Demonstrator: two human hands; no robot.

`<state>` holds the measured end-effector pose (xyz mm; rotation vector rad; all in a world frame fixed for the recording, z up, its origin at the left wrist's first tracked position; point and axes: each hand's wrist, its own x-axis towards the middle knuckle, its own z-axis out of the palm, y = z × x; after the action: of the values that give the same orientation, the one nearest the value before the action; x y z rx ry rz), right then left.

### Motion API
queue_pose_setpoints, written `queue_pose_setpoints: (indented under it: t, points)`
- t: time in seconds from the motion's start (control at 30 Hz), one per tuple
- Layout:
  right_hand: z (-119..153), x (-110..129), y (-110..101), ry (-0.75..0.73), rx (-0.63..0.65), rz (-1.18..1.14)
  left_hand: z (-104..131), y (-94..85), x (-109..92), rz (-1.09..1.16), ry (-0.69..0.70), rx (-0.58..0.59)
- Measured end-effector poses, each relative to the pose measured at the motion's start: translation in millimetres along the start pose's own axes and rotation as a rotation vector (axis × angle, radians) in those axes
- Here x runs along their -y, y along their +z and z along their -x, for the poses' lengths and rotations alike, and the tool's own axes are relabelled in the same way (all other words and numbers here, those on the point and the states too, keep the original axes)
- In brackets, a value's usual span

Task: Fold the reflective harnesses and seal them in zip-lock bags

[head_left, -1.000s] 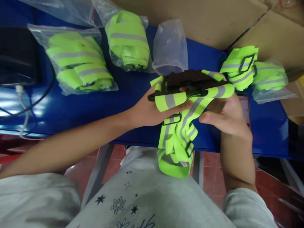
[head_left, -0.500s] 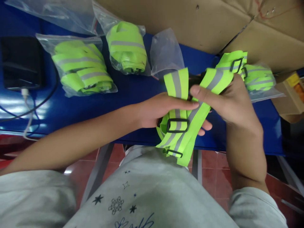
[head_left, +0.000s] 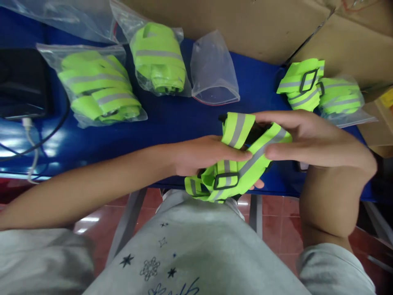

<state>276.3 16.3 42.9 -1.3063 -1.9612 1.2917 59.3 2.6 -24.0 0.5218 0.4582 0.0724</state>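
Near the front edge of the blue table (head_left: 172,116), both hands hold a neon yellow-green reflective strap (head_left: 254,162) with a grey stripe and black buckles. My left hand (head_left: 208,153) grips its folded layers, thumb on top and fingertips showing beneath. On the other side, my right hand (head_left: 302,137) is closed on the upper loop of the strap, its thumb pressing on the band. Part of the right fingers is hidden behind the strap. Beyond the hands lies an open clear zip bag (head_left: 215,78), its mouth facing me.
Two bagged straps, a left bundle (head_left: 100,88) and a middle bundle (head_left: 159,59), lie at the back left. A loose rolled strap (head_left: 302,84) and another bagged strap (head_left: 342,96) sit back right. Cardboard boxes (head_left: 239,30) line the back. A black device (head_left: 23,84) with a cable is far left.
My right hand has come down and closer to the left, bending the strap's upper end into a tighter loop. The strap's lower end has folded up. The clear bag's mouth is now uncovered.
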Motion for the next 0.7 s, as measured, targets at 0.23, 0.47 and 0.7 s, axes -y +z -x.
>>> queue_pose_setpoints:
  t: [0.23, 0.47, 0.7]
  points:
    - [-27.5, -35.5, 33.1, -0.042, -0.275, 0.176, -13.8, -22.2, 2.6, 0.152, 0.113, 0.030]
    - [-32.7, -51.5, 24.5, -0.205, -0.653, 0.091, -16.9, -15.7, 7.7, 0.126, 0.254, 0.063]
    - [-28.0, -63.9, 2.1, -0.165, -0.720, -0.309, -13.6, -22.6, -1.7, -0.284, 0.558, -0.448]
